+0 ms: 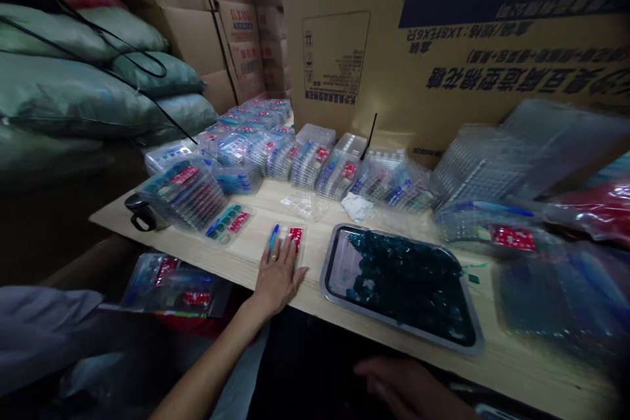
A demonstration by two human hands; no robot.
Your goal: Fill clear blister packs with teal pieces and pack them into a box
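My left hand [278, 275] lies flat on a small clear blister pack [290, 239] holding a blue-capped item and a red card, near the table's front edge. A second filled pack [229, 222] lies to its left. My right hand [408, 387] is dim and blurred below the table's front edge, close to a steel tray [342, 269] of dark teal pieces. No object shows in that hand, and its grip is hard to make out.
Stacks of clear packs [266, 151] line the back of the pale wooden table [246, 256]. Loose plastic sheets [492, 170] lie at the right, and a white cloth [357, 207] sits behind the tray. Cardboard boxes [344, 46] and green sacks [83, 79] rise behind.
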